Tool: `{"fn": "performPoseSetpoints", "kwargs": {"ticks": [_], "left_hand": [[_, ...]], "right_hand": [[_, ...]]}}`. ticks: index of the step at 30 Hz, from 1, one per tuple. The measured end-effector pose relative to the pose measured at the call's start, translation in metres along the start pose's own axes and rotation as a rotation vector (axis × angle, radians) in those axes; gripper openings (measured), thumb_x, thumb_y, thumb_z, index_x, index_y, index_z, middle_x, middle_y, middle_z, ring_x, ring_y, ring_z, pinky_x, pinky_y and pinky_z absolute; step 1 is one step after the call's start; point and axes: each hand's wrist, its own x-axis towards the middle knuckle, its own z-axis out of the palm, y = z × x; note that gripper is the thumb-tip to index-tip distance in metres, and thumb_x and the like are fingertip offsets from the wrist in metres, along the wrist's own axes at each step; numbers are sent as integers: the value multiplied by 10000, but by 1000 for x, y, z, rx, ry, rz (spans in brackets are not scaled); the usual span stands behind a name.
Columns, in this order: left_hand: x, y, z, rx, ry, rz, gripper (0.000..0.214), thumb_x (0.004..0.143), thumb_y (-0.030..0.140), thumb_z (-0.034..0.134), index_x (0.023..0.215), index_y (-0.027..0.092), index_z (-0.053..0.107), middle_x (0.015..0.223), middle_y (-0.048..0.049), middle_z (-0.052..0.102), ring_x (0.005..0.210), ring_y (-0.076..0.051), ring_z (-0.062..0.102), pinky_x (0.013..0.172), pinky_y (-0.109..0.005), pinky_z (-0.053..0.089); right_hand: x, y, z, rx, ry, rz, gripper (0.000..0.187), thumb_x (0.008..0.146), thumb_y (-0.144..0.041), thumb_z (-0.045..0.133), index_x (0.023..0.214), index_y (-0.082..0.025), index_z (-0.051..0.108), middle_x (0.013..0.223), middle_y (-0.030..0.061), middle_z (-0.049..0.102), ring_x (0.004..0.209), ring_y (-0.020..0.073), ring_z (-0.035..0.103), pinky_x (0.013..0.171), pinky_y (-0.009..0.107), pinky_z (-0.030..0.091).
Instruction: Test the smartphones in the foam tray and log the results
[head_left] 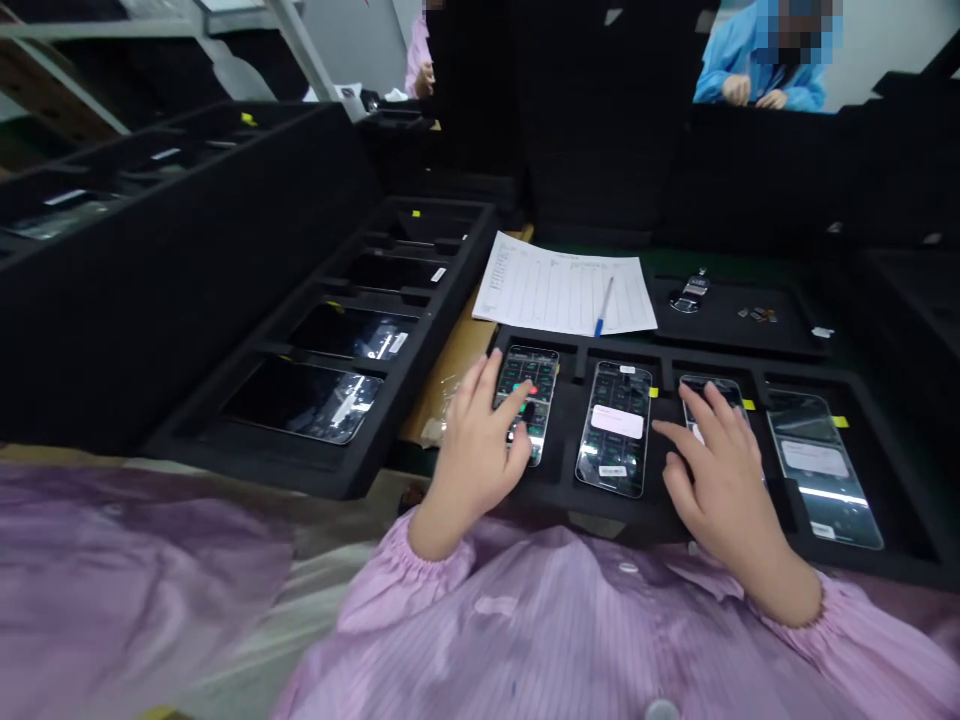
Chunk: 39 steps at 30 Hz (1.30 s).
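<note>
Four compartments' worth of phones aside, the nearest black foam tray (564, 476) holds several lit smartphones in a row. Over the leftmost smartphone (541, 425) lies my left hand (480, 430), fingers spread, the index finger at its screen. A second smartphone (613, 465) shows a white pop-up box on a dark screen. My right hand (716, 470) is stretched over the third smartphone (709, 384) and partly hides it; its index finger points towards the second one. At the right end, another smartphone (829, 490) displays a similar white box. Neither hand grips anything.
Behind the phones lie a printed sheet (555, 285) with a blue pen (604, 308) and a dark tray with a keychain-like object (690, 292) and small pieces (759, 314). Left stands another foam tray (356, 460) of dark phones. A person in blue (735, 60) sits beyond.
</note>
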Motion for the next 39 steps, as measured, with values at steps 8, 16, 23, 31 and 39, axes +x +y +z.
{"fn": "performPoseSetpoints", "kwargs": {"ticks": [8,16,23,31,39], "left_hand": [[-18,-2,-2,-30,43,56,426,876,156,463,1250,217,657,1593,-122,391,1485,-337,323,1149,-605,370],[-10,2,5,22,-50,111,417,921,188,473,1302,150,637,1617,-213,312,1519,-403,241,1158,-633,349],[-8,-8,13,-35,89,129,437,941,234,456,1360,191,574,1640,-151,292,1522,-427,212,1196,-669,259],[-6,-8,11,-29,94,141,462,952,218,451,1408,242,519,1656,-74,280,1523,-421,213,1206,-672,242],[-1,-5,12,-65,133,180,570,931,213,475,1493,308,448,1659,-9,287,1518,-423,234,1218,-673,231]], "right_hand": [[-8,0,4,5,-69,-59,380,971,-217,394,1208,-175,687,1594,150,354,1522,393,200,1171,682,254],[-34,42,-24,19,179,168,334,955,-209,403,1128,-144,681,1497,176,484,1463,386,349,1163,648,313],[-48,65,-27,-85,55,228,366,951,-170,406,1115,-164,734,1496,161,481,1484,393,299,1144,652,335],[-68,95,-40,-124,284,402,334,930,-174,410,1073,-181,712,1486,135,504,1475,364,331,1167,664,284],[-89,120,-41,-174,165,470,361,938,-192,414,1120,-202,726,1565,112,416,1508,388,243,1164,687,263]]}}
